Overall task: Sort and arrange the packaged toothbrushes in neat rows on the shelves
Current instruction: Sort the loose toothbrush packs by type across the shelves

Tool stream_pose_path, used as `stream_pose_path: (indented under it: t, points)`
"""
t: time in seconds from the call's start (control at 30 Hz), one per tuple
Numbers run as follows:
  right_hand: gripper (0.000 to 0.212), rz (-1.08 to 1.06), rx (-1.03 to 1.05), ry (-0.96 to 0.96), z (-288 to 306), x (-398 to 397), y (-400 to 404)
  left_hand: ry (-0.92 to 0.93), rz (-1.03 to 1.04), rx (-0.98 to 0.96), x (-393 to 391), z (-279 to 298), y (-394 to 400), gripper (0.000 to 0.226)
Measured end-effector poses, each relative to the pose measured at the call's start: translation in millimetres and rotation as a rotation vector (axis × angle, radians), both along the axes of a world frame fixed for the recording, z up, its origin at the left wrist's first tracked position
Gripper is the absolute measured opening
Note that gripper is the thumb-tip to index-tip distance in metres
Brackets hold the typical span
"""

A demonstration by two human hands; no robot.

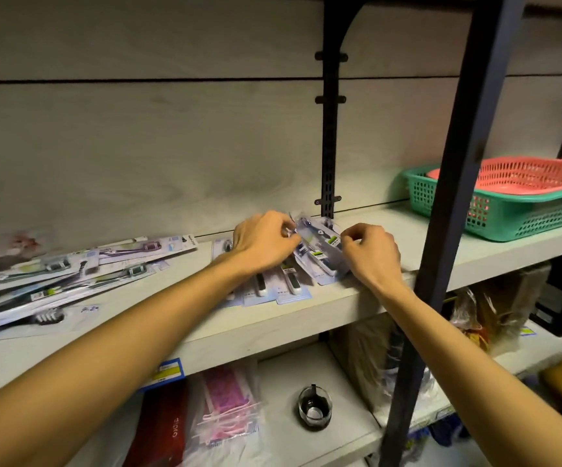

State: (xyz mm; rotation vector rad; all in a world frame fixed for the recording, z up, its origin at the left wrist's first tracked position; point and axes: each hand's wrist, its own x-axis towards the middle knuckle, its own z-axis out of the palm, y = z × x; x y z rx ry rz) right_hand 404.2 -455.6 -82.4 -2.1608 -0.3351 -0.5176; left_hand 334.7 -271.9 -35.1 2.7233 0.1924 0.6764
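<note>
while both hands (pixel 266 241) (pixel 372 252) pinch its edges, the toothbrush pack (pixel 320 251) lies lengthwise front-to-back on the shelf (pixel 357 298).

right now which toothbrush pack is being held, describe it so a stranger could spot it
Start at the black slotted upright on the back wall and drop to the pale shelf below it. The held pack is there, pinched between the left hand and right hand. Unlike the flat row beside it, it is lifted and tilted.
</note>
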Motion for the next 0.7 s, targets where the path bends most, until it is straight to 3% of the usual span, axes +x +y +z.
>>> stream_pose_path:
  t: [0.27,0.43,0.57,0.7]
  points:
    - [0.038,0.011,-0.056,0.065,1.6,2.8,-1.3,0.122,-0.082,0.322,3.0,-20.2,7.7,0.027]
    - [0.053,0.039,-0.157,0.094,5.8,-1.4,0.2,0.157,-0.137,0.363,0.0,-19.0,15.9,0.032]
    - [0.078,0.072,-0.270,0.116,8.6,-7.1,1.7,0.239,-0.163,0.429,-7.1,-29.2,26.0,0.052]
    - [0.089,0.064,-0.435,0.059,9.6,-13.4,6.1,0.288,-0.127,0.432,-13.2,-29.2,39.5,0.070]
